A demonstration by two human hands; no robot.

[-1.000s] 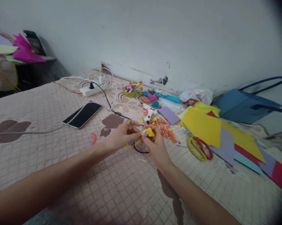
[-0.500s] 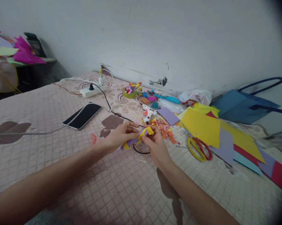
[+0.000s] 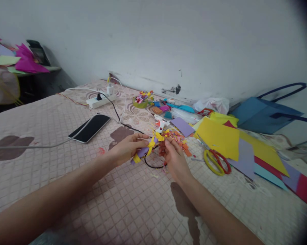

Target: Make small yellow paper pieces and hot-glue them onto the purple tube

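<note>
My left hand (image 3: 129, 148) is closed on a slim purple paper roll (image 3: 143, 152) with yellow paper pieces wound or stuck along it. The roll slants up to the right, above the quilted cloth. At its upper end, a yellow paper piece (image 3: 158, 137) reaches the fingertips of my right hand (image 3: 174, 154). The right fingers are curled with thumb and forefinger close together; whether they grip the yellow tip is hidden. Just behind the roll lies a white glue gun (image 3: 161, 124), its black cord (image 3: 153, 166) looping beneath my hands.
Scissors (image 3: 216, 161) with yellow and red handles lie to the right, beside coloured paper sheets (image 3: 217, 136). Paper scraps (image 3: 175, 136) are scattered past my hands. A phone (image 3: 89, 127), a power strip (image 3: 101, 101) and cables are at left. A blue bag (image 3: 263, 114) leans by the wall.
My right hand has drawn slightly right, off the middle of the roll's upper part, and its fingers are more curled. More of the yellow pieces shows. The left hand still holds the roll.
</note>
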